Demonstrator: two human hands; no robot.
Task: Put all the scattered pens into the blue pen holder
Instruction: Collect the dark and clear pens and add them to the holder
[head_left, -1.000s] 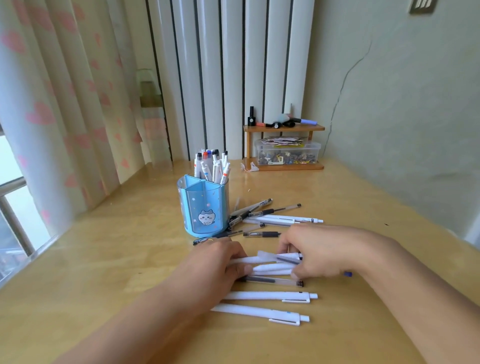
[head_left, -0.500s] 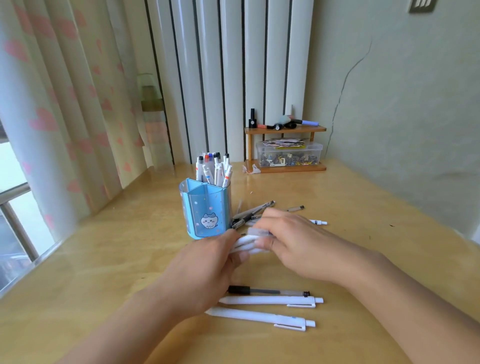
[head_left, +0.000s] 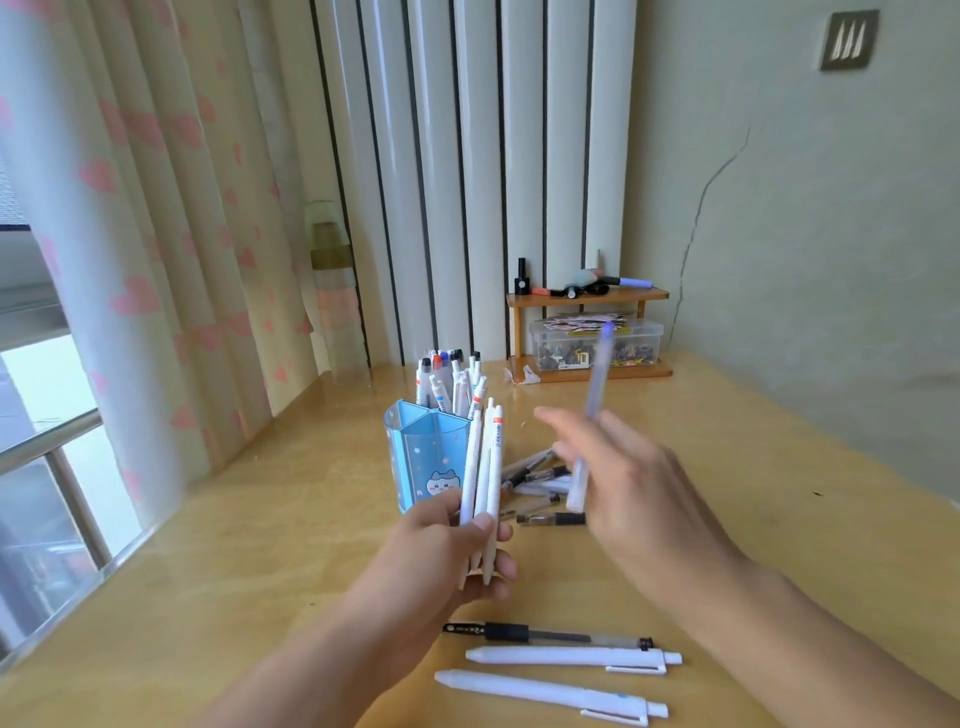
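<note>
Head view, looking forward and down at my two hands above the wooden desk (head_left: 208, 545). My left hand (head_left: 452, 551) grips a bundle of white pens (head_left: 483, 483) held nearly upright — long axes vertical, clicker ends up, tips down past my fingers — directly in front of the blue pen holder (head_left: 421, 457), overlapping its right edge from this angle. My right hand (head_left: 623, 488) is motion-blurred; a translucent pen with a blue cap (head_left: 589, 410) stands near-vertical against it, cap up, apparently pinched between thumb and fingers, though the blur keeps me from saying exactly how the fingers lie.

The blue pen holder stands upright on the desk, divided into compartments: the rear one holds a cluster of white pens (head_left: 452, 384) standing upright with black, red and blue ends up; the front compartments show nothing that I can make out.

Just right of the holder, partly behind my right hand, a loose pile of pens (head_left: 535, 483) lies flat at mixed angles. Nearer to me three pens lie roughly parallel, long axes left–right: a clear pen with a black grip (head_left: 545, 634), then two white pens (head_left: 571, 657) (head_left: 550, 693), tips to the left.

At the far edge a small wooden shelf (head_left: 587, 299) carries small items on top, and a clear plastic box (head_left: 597, 343) of mixed small objects sits beneath.
</note>
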